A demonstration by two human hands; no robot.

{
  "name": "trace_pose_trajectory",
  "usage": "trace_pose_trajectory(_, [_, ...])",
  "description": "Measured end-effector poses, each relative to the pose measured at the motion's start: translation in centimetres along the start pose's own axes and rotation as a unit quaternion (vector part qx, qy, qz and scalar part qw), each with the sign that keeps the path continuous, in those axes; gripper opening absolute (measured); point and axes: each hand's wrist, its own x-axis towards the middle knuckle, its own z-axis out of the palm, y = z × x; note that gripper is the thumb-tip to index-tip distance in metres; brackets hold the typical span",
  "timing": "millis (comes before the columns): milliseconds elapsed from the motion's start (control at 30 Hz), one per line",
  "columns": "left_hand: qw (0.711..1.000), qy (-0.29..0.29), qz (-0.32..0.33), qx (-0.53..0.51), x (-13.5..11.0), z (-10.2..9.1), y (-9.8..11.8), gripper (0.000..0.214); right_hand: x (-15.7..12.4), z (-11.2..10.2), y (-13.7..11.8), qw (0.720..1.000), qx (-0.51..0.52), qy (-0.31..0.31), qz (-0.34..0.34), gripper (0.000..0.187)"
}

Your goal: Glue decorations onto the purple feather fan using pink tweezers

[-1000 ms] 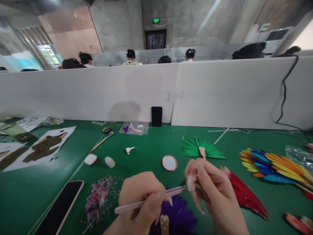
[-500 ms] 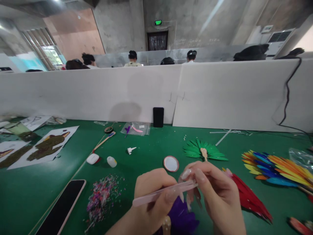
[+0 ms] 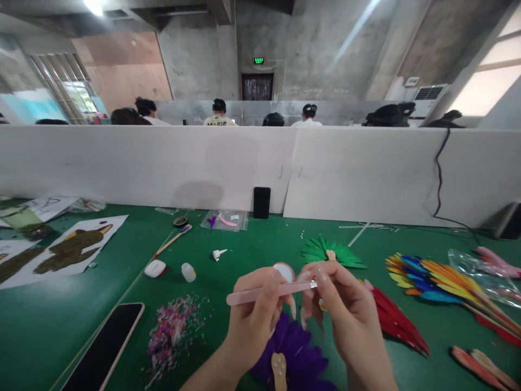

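Over green table (image 3: 49,326), low centre: gripping pink tweezers (image 3: 264,294) in left hand (image 3: 254,317), fingers curled tight round the middle of the shaft. Pinching the far tip with right hand (image 3: 348,320), thumb and forefinger closed on it, other fingers loosely bent. Holding them roughly level, off the table, bridging both hands. Cannot tell whether anything sits in the tip.

Directly below hands: purple feather fan (image 3: 299,347) flat on table, wooden handle toward camera. Just right of right hand: red feather fan (image 3: 396,323). Beyond hands: green feather fan (image 3: 337,252), plus round white lid (image 3: 284,267) partly hidden behind left-hand fingers. Far right: multicolour feather fan (image 3: 431,274), with clear bag (image 3: 472,263) beside it.

Left of hands: heap of mixed glitter scraps (image 3: 169,331), phone (image 3: 106,347) face up near table edge, small white bottle (image 3: 188,272), white earbud case (image 3: 154,267). Far left: paper sheets (image 3: 69,250) with brown bird pictures. Against white partition (image 3: 163,163): black box (image 3: 261,202) standing upright. Behind partition: other people, heads only.
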Motion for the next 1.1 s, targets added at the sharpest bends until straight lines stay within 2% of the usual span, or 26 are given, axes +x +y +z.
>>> trace_pose_trajectory(167, [1.0, 0.022, 0.018, 0.007, -1.3, -0.6, 0.8, 0.055, -1.3, 1.4, -1.2, 1.0, -0.019, -0.01, -0.015, 0.021])
trace_pose_trajectory(333, [0.998, 0.052, -0.031, -0.033, -2.8, -2.3, 2.5, 0.052, -2.6, 3.1, -2.0, 0.999, -0.032, -0.031, -0.017, 0.024])
trace_pose_trajectory(433, [0.996, 0.074, -0.035, -0.041, -3.6, -3.2, 3.3, 0.052, -3.1, 4.6, -2.2, 0.998, -0.029, -0.046, -0.012, 0.025])
trace_pose_trajectory(600, [0.993, 0.1, 0.021, -0.061, -4.5, -4.2, 3.9, 0.048, -3.8, 6.8, -2.4, 0.998, -0.004, -0.058, 0.013, 0.026])
trace_pose_trajectory(800, [0.99, 0.105, 0.089, 0.003, -5.3, -5.2, 4.8, 0.046, -4.5, 8.2, -2.6, 0.998, 0.005, -0.057, 0.01, 0.025])
trace_pose_trajectory(967, [0.987, 0.115, 0.101, 0.039, -6.0, -5.7, 5.0, 0.045, -4.6, 8.7, -2.6, 0.998, -0.035, -0.053, -0.011, 0.026])
trace_pose_trajectory(1100, [0.989, 0.102, 0.09, 0.054, -6.4, -6.0, 5.1, 0.044, -4.6, 8.8, -2.8, 0.996, -0.06, -0.059, -0.027, 0.028])
